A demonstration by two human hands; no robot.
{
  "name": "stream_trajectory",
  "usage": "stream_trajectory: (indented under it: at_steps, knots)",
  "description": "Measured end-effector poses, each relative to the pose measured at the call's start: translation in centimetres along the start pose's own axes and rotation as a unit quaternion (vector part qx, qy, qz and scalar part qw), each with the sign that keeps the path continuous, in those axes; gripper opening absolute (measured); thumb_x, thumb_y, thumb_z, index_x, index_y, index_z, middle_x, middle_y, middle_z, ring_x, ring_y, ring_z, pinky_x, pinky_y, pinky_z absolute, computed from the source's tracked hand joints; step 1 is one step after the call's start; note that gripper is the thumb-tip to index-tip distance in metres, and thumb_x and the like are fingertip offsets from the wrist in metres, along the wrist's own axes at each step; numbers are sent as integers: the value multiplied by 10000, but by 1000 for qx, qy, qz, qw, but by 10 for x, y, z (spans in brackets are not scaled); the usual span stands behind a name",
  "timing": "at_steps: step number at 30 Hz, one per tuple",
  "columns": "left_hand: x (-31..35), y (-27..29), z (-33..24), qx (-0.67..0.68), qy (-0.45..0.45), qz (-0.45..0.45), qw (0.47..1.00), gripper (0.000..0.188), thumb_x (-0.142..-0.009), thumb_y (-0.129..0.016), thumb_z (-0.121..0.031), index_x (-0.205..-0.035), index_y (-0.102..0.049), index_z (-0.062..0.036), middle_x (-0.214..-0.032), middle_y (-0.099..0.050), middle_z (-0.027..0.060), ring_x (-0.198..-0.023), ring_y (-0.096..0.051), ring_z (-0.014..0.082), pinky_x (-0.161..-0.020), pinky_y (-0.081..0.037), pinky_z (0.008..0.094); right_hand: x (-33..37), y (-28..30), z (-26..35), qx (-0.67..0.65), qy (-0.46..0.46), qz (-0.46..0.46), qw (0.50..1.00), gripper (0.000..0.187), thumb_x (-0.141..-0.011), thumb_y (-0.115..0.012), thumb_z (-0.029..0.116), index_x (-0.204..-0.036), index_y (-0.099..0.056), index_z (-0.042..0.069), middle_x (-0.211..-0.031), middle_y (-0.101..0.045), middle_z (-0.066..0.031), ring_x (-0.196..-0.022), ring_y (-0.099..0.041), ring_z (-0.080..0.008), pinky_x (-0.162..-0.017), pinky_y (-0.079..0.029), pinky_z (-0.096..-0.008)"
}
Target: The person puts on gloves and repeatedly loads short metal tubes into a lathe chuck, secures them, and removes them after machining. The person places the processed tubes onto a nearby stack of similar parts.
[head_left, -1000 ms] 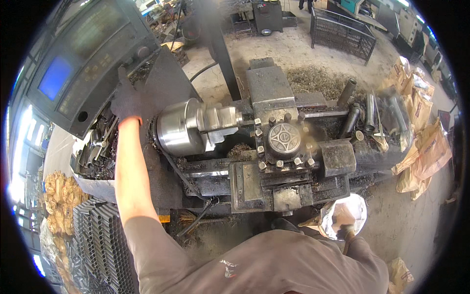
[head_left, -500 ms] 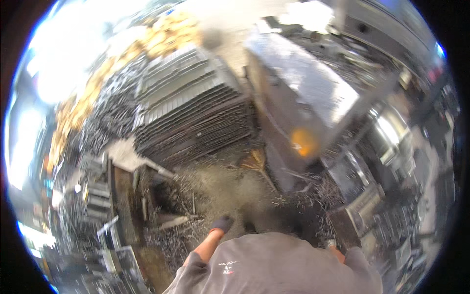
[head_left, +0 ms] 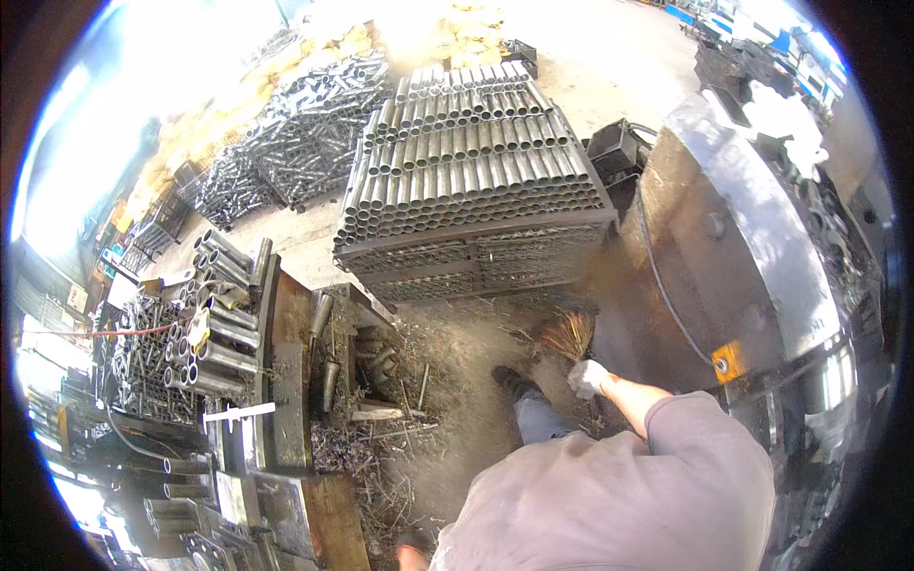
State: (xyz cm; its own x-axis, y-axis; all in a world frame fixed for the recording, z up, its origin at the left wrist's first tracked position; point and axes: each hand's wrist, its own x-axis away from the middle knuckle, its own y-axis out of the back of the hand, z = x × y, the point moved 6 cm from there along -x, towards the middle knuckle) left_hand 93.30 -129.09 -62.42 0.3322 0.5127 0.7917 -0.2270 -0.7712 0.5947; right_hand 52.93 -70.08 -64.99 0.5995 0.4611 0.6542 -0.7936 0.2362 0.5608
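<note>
My right hand point(head_left: 587, 379), in a white glove, is closed round the lower part of a straw broom point(head_left: 568, 335). The broom's tan bristles fan out over the dirty floor beside a large brown metal box point(head_left: 700, 257). Any handle below the hand is hard to make out. Of my left arm, only a small piece with an orange cuff shows at the lower edge, left of my torso; the fingers there cannot be made out. One dark shoe point(head_left: 514, 381) stands on the floor just left of the broom.
A frame stacked with steel tubes point(head_left: 466, 171) stands ahead. To the left are a bench with larger tubes point(head_left: 224, 343) and scrap point(head_left: 371, 476) on the floor. A cable point(head_left: 657, 266) hangs down the brown box, near a yellow bracket point(head_left: 728, 363).
The view has turned and steadied. My right hand has come forward and now grips the broom, which was lying on the floor. My left hand has dropped back to the lower edge.
</note>
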Motion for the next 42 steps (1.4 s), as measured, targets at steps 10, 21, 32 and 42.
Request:
stream_trajectory:
  at_steps: [10,21,32,42]
  knots:
    - [-21,-20,-258,50,-58,89,993,461,-1000,-618,-420,-1232,-736,-39,-1234,-743,191,-1145,-717,297,-986,-545,402,-208,530,164,-47,65,-636,767,517,-897,-770,395,-1138,-623,-37,-815,-714,-139,-567,-655,-195,-433,-534,-315]
    - [-43,176,-615,255,-188,-22,948,369,-1036,-649,-262,-1331,-698,-46,-1218,-754,140,-1123,-687,187,-986,-519,329,-397,826,181,241,-130,-567,777,356,-908,-676,295,-1159,-751,54,-1207,-708,-191,-1111,-726,-318,-875,-621,-419]
    - [-39,145,-563,118,-121,2,986,524,-1014,-573,-513,-1336,-688,-116,-1300,-719,184,-1226,-678,362,-1044,-519,443,-355,809,138,86,102,-667,733,250,-984,-585,225,-1118,-753,98,-1093,-770,-129,-942,-732,-250,-746,-573,-380]
    - [115,187,-422,81,-236,-475,844,667,-924,-731,-415,-1496,-544,-126,-1555,-522,200,-1412,-519,402,-1219,-386,486,-183,276,402,-367,194,64,907,392,-1016,-556,191,-1372,-645,50,-1135,-751,-151,-821,-718,-202,-558,-528,-265]
